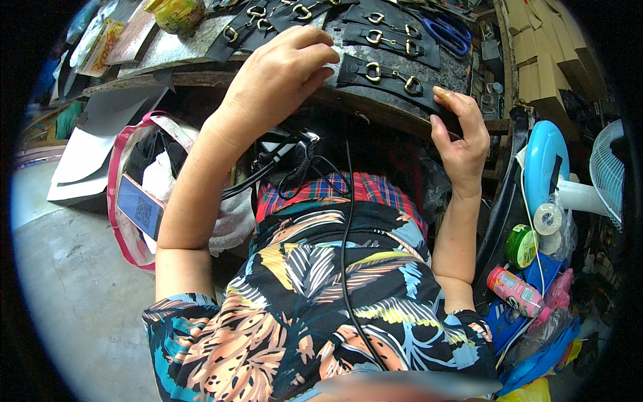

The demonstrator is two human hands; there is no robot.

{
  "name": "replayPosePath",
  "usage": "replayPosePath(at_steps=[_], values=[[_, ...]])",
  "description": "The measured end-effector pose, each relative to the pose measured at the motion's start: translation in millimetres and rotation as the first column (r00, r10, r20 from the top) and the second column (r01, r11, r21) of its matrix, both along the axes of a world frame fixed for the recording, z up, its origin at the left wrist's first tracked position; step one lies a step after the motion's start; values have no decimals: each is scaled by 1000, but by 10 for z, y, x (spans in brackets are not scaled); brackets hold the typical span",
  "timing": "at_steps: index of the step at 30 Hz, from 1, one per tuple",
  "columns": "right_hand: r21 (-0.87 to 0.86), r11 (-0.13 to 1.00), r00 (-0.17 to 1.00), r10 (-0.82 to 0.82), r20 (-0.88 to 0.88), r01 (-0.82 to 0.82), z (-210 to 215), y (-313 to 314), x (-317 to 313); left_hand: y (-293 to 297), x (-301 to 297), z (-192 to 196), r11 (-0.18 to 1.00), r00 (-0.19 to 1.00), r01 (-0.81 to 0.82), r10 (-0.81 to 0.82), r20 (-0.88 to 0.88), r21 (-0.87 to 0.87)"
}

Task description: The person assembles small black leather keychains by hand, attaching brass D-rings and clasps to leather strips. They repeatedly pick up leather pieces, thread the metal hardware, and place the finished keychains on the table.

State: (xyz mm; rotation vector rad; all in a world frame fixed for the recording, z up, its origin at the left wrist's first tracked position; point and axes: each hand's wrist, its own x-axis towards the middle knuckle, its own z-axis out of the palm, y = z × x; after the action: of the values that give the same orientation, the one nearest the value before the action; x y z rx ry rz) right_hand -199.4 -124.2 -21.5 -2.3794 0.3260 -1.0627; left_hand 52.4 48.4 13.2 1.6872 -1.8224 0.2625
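My left hand (278,74) rests on the near edge of a low workbench (201,50), fingers curled over something small and white, right beside a black strap with brass buckles (385,75). My right hand (461,130) grips the bench's dark front edge further right, thumb on top. Several more black buckled straps (385,37) lie in rows across the bench top. Blue-handled scissors (447,30) lie at the far right of the bench.
A pink-trimmed bag (130,194) with a phone (139,208) in it stands on the concrete floor at left. At right are a blue stool (544,164), tape rolls (536,234), a pink bottle (516,291), a white fan (608,171) and cardboard boxes (546,53).
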Motion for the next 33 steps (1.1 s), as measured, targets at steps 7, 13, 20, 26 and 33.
replayPosePath(at_steps=[7,13,20,26,33], values=[[57,993,995,-101,-9,102,88,23,-12,-136,-43,-10,997,975,-70,63,211,26],[111,982,986,-146,-84,155,95,15,53,-248,-1,-55,996,973,-62,47,227,58],[56,984,981,-160,-110,167,90,24,74,-259,35,-94,997,986,-53,44,159,48],[94,986,988,-127,-91,135,152,54,122,-261,6,-39,999,993,-41,38,113,20],[146,987,991,-44,-123,62,163,75,284,-388,-91,11,992,985,13,-35,169,125]])
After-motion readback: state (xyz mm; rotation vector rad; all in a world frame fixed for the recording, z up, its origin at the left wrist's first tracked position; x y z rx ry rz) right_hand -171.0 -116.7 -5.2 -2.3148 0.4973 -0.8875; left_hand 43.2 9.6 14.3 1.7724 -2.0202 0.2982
